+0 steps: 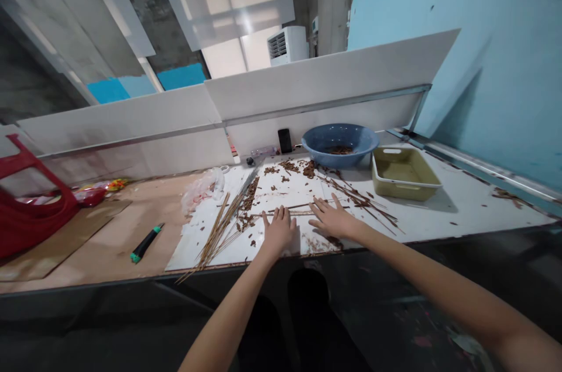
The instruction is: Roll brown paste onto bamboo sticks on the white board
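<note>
Here, shows left hand [280,229] and right hand [333,220] over thin sticks [302,213], near on worktop [443,217], splayed flat, clasping nothing.

The left hand [280,230] and right hand [332,220] are hiding parts of thin sticks [302,213], while the view's left edge is cutting off a red stool [37,223].
</note>
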Demonstrator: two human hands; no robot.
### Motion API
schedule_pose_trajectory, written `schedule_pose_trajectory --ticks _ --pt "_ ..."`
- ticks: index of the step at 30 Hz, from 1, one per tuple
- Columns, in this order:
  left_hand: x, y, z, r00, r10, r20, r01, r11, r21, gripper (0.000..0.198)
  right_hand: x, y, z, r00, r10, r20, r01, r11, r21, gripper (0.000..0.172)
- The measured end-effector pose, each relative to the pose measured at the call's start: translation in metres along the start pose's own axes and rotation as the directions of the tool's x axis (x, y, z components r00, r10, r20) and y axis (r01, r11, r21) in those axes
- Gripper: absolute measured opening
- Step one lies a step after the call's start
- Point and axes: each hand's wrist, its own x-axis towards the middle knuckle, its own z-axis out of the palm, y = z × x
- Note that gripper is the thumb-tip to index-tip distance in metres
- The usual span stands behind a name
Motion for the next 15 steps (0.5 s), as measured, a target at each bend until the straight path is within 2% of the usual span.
schedule_pose_trajectory --ticks 3,7,12,15 --pt "0.009 0.002 -0.01 1.0 -0.013 0.026 0.013 1.0 -0.023 0.069 0.007 0.003 -0.008 0.999 0.04 0.018 -0.041 0.999 0.018 0.076" --pt "0.024 0.006 -0.021 0.997 -0.074 -0.011 0.073 0.996 -0.048 0.07 0.022 0.004 -0.02 0.991 0.129 0.026 -0.131 0.99 0.06 0.076" --pt "0.004 -0.004 -0.003 0.999 -0.038 -0.006 0.038 0.999 -0.026 0.071 0.0 0.003 -0.001 0.998 0.058 -0.012 -0.058 0.998 0.015 0.079" --pt "0.004 -0.007 -0.001 1.0 -0.027 0.001 0.027 0.999 -0.022 0.07 0.001 0.005 -0.002 0.998 0.055 0.011 -0.055 0.998 0.005 0.075"
